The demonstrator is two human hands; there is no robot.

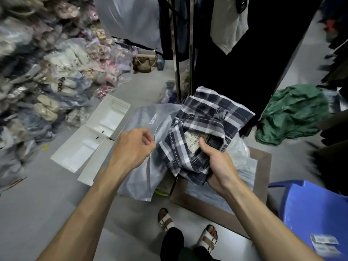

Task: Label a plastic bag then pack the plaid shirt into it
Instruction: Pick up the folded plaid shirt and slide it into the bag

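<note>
My left hand pinches the open edge of a frosted grey plastic bag, which hangs down in front of me. A small white label is stuck near the bag's top. My right hand grips a folded navy, grey and white plaid shirt at its collar, thumb beside the neck tag. The shirt sits right at the bag's mouth, its left edge against the bag, most of it still outside.
White open boxes lie on the grey floor to the left, beyond them a big heap of bagged shoes. A cardboard box sits under my hands, a blue plastic stool with label strips at right, a green garment, a clothes rack ahead.
</note>
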